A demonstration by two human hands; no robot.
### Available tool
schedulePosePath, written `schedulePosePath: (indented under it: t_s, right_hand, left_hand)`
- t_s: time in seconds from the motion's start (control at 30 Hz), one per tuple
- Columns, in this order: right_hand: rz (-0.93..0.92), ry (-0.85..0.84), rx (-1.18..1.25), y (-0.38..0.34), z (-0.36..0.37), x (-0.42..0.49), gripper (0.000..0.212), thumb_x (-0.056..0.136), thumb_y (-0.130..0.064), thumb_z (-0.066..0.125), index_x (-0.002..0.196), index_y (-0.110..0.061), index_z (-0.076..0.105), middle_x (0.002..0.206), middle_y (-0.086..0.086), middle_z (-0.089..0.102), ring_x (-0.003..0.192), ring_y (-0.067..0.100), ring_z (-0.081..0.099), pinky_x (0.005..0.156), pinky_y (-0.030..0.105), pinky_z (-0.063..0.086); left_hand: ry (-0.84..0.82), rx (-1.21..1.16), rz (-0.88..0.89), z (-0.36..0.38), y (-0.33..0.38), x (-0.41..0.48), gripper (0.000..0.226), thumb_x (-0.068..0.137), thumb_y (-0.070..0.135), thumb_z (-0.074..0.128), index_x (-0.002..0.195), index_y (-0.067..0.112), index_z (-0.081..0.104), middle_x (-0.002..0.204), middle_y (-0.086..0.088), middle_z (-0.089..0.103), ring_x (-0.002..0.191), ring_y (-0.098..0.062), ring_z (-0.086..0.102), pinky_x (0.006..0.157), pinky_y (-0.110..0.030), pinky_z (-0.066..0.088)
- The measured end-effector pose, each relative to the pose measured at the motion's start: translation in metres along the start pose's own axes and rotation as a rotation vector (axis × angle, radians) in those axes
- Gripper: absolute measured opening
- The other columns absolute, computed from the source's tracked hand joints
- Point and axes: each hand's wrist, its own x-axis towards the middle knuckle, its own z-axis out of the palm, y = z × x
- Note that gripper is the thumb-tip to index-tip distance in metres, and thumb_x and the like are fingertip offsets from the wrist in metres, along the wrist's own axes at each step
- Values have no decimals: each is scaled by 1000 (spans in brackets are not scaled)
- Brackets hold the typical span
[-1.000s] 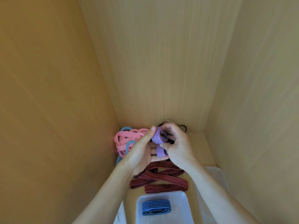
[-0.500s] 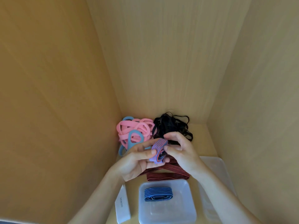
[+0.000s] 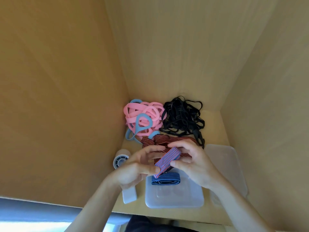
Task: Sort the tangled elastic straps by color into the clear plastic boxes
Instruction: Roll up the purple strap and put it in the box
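Fingers of the left hand point(image 3: 135, 169) and right hand point(image 3: 197, 164) pinch the folded blue-and-red strap point(image 3: 168, 158) between them, now drawn back from the tangled pile point(image 3: 150, 113) to just above the clear box point(image 3: 175, 200), so I judge the drop comes next.

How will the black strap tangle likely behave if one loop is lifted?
The black strap tangle probably comes up limp, since its thin loops sag flat. Neighbouring loops likely drag along, being interlaced. It seems light: narrow bands, little bulk.
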Motion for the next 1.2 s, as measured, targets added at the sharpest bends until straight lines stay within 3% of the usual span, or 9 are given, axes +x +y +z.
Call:
schedulePosePath:
  t_s: [0.2,0.4,0.53,0.67,0.77,0.87,1.0,1.13,1.2]
  right_hand:
    - [3,-99,-201,9,-5,-26,44,80,2,76,108,-29,65,105,-9,69,101,12,68,87,23,55]
    - [-139,-140,-616,23,7,-52,36,87,-22,73,118,-35,57,113,-30,54,105,-2,53,92,19,44]
    - [-164,-119,-710,30,17,-59,33,92,-27,69,123,-26,58,117,-18,57,105,4,56,90,20,44]
    - [-102,-131,-758,37,20,-58,33,94,-26,67,125,-20,60,120,-10,62,109,13,59,93,24,45]
    - [-85,-141,-778,39,20,-58,31,94,-24,66,125,-20,61,119,-8,64,111,15,59,93,29,47]
    - [-93,-155,-787,38,20,-58,29,94,-21,66,123,-20,62,118,-8,63,108,15,61,91,29,49]
    - [-92,-183,-792,37,22,-59,25,93,-25,68,117,-20,62,118,-16,43,89,13,61,79,31,53]
    - [-27,-202,-843,41,24,-59,25,93,-31,69,115,-23,62,109,-16,39,83,13,59,74,30,50]
    - [6,-206,-870,44,26,-58,26,93,-34,69,116,-22,62,110,-14,41,85,13,60,71,24,45]
  left_hand:
    - [70,43,14,3,-9,-22,48,78,-1,68,124,-5,54,129,-21,60,108,-35,61,94,-43,48]
    - [190,121,16,0,-19,-41,31,80,8,70,108,-2,61,118,-23,63,101,-32,64,90,-39,55]
    - [267,235,30,9,-29,-46,22,83,16,70,103,8,67,109,-24,65,95,-28,63,94,-48,50]
    - [289,384,51,20,-38,-48,11,93,17,63,98,26,66,79,-1,67,61,-16,51,60,-26,37]
    - [336,499,17,22,-43,-50,15,99,16,59,100,31,62,76,-19,62,60,-32,35,61,-33,28]
    - [353,545,12,27,-42,-54,21,101,13,56,98,33,59,71,-24,57,53,-18,26,53,-28,25]
    - [350,554,-18,29,-38,-60,18,102,13,56,99,30,59,78,-32,56,57,-23,24,54,-30,23]
    - [341,668,-27,32,-41,-56,23,102,13,54,94,36,57,63,-6,53,48,-13,28,50,-24,26]
    - [344,801,-22,35,-41,-53,21,100,15,54,98,35,57,73,7,63,50,-8,41,53,-21,32]
